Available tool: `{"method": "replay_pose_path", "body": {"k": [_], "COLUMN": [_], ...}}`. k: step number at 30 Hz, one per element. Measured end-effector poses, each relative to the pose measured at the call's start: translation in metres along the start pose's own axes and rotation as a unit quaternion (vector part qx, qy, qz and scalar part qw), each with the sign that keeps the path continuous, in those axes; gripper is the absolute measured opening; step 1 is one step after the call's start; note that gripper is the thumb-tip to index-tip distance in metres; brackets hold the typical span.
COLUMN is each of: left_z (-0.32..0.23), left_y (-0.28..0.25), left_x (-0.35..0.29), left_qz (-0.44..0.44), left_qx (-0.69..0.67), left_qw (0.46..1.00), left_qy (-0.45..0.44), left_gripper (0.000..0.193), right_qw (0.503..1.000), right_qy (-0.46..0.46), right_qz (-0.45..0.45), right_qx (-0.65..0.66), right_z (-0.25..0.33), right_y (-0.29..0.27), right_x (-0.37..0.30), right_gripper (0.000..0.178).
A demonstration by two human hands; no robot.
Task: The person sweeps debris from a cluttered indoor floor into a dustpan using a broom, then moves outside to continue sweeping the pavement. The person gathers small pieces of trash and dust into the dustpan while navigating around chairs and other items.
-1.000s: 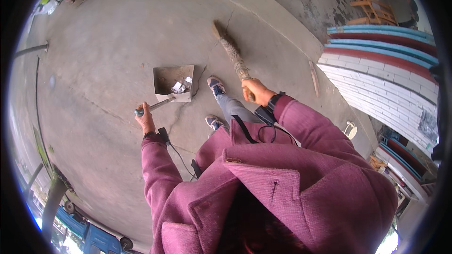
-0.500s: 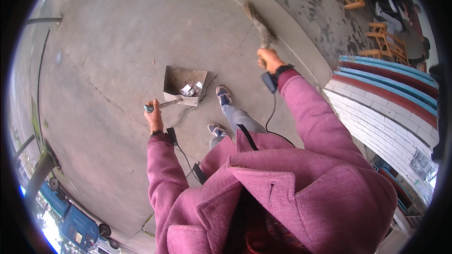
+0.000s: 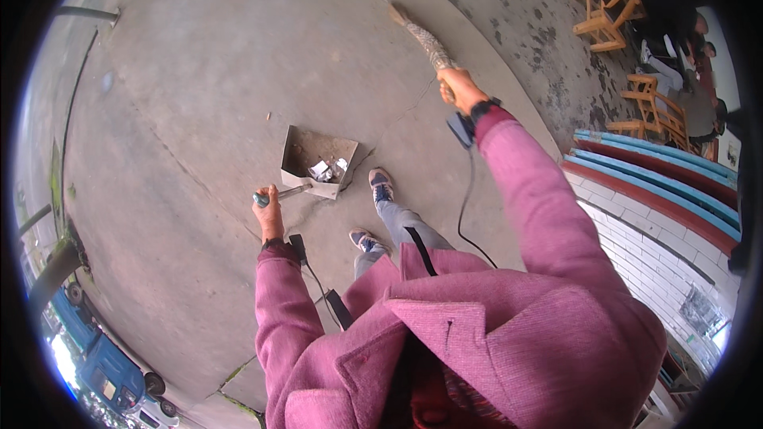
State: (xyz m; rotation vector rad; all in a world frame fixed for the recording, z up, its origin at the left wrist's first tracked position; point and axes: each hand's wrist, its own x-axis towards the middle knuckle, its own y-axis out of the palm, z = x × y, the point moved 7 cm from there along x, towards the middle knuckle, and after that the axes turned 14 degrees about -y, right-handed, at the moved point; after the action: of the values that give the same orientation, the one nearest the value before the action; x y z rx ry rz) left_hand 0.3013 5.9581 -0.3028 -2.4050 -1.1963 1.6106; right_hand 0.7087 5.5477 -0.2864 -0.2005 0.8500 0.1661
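Note:
My left hand (image 3: 270, 210) is closed round the handle of a metal dustpan (image 3: 347, 148). The dustpan is a square, box-like pan on the concrete, left of my feet. Inside it lie white crumpled scraps (image 3: 322, 171) and some brown dirt. At the upper right, my right hand (image 3: 461, 89) grips a short straw broom (image 3: 429, 44). The broom stretches away from me, its far tip near the raised edge of the floor; whether the tip touches the ground I cannot tell.
A small scrap (image 3: 269, 116) lies on the concrete beyond the dustpan. Wooden chairs (image 3: 602, 20) and seated people are at the upper right. Blue and red boards (image 3: 652, 183) top a white brick wall (image 3: 628, 218) at right. A blue vehicle (image 3: 111, 369) stands at lower left.
The broom's tip has swung a little leftward, and my right hand has shifted slightly right. The dustpan and my left hand appear slightly lower in view, as the whole view has shifted.

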Motion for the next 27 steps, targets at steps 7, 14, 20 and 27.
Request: {"method": "replay_pose_path", "body": {"k": [7,14,20,27], "left_z": [-0.019,-0.052,-0.076,-0.094], "left_y": [0.040,0.080,0.066,0.022], "left_x": [0.033,0.064,0.065,0.075], "left_qz": [0.007,0.013,-0.005,-0.004], "left_qx": [-0.003,-0.026,0.022,-0.007], "left_qw": [1.000,0.998,0.994,0.991], "left_qy": [0.010,0.053,0.103,0.135], "left_gripper": [0.021,0.019,0.023,0.024], "right_qw": [0.959,0.974,0.990,0.989], "right_qy": [-0.057,0.071,0.091,0.073], "right_qz": [-0.020,0.153,0.100,-0.008], "right_qx": [-0.278,-0.152,-0.035,0.127], "right_z": [-0.072,-0.035,0.007,-0.060], "right_y": [0.105,0.096,0.046,-0.007], "right_x": [0.023,-0.040,-0.108,-0.104], "right_gripper": [0.044,0.026,0.011,0.016]}}
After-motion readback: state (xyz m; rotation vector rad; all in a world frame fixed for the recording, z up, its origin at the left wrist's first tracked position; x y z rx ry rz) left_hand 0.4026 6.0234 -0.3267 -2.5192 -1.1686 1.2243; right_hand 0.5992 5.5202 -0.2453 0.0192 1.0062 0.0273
